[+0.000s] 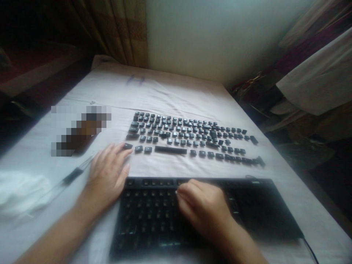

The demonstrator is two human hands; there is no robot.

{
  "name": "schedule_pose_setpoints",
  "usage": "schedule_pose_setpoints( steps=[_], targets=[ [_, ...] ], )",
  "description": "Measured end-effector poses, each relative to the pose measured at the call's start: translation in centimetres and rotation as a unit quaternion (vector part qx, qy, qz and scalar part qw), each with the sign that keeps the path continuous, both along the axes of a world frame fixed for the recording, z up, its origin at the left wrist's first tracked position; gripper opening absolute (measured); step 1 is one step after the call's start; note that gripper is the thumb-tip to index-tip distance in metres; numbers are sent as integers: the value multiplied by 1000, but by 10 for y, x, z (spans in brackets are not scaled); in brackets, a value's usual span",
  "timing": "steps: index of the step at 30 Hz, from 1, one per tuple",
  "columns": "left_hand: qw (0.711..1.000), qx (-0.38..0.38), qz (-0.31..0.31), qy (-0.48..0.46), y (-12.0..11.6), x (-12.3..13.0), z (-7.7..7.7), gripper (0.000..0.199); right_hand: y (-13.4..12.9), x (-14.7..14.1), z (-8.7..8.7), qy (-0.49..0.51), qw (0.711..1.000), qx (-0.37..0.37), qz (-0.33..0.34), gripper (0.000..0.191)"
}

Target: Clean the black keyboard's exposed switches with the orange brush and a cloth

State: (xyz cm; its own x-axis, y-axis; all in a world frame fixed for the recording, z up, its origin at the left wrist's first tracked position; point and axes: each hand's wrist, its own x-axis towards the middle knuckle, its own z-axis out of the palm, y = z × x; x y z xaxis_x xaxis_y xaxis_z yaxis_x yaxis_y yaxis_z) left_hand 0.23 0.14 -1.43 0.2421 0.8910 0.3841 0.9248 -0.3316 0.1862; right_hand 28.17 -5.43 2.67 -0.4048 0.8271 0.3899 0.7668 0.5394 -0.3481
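Observation:
A black keyboard base [148, 212], its keycaps off, lies in front of me. My right hand [202, 201] is closed in a pinch over its upper middle. Something small and pale shows at those fingertips, too little of it to name. My left hand [110, 168] lies palm down on the cloth by the keyboard's upper left corner, fingers stretched out. Its fingertips reach a black keycap [127, 146] at the left end of the nearest row. Beyond the base, many loose keycaps [189, 134] are laid out in rows, with the long space bar [170, 150] in the nearest one.
A pale sheet [176, 95] covers the flat surface. Left of my left hand are a blurred-out item [82, 132], a thin cable with a dark piece [73, 176] and a white cloth [24, 194]. The keyboard's cable [310, 249] runs off at the lower right. A wall [209, 36] stands behind.

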Motion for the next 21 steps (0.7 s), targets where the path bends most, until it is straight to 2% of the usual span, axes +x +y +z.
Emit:
schedule_pose_setpoints(
  steps=[9,21],
  targets=[
    [1000,5,-7,2,0,-1,-1,41,0,-2,2,30,1000,-5,3,19],
    [1000,15,-9,4,0,-1,-1,41,1,-1,3,17,1000,-1,4,20]
  ],
)
